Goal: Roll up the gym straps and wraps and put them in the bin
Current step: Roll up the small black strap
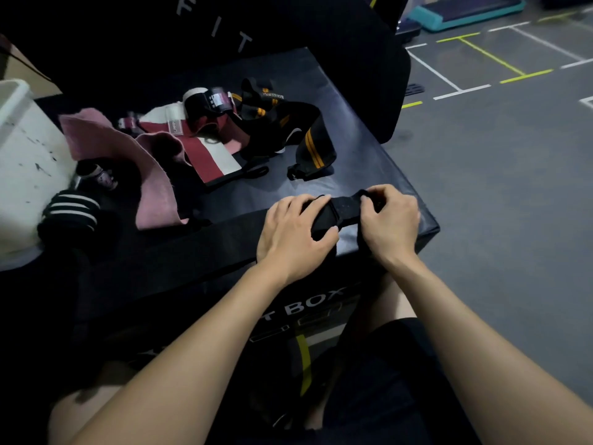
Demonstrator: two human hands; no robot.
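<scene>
On the near right corner of a black padded plyo box [369, 149] lies a black strap [345, 208]. My left hand [293, 231] curls over its left part with fingers and thumb round it. The strap's right end is pinched by my right hand [390, 224]. A tail of the strap hangs down the box's front. Loose wraps lie farther back: a black wrap with orange stripes [313, 146], a maroon and white wrap [208, 155], a pink wrap [150, 175] and a black roll with white stripes [72, 211]. A white bin [19, 136] stands at the left.
A large black padded block [224, 27] with white letters rises behind the box. Grey gym floor with white and yellow lines [481, 69] spreads to the right, with a teal step platform [465, 11] far back. My knees sit below the box's front.
</scene>
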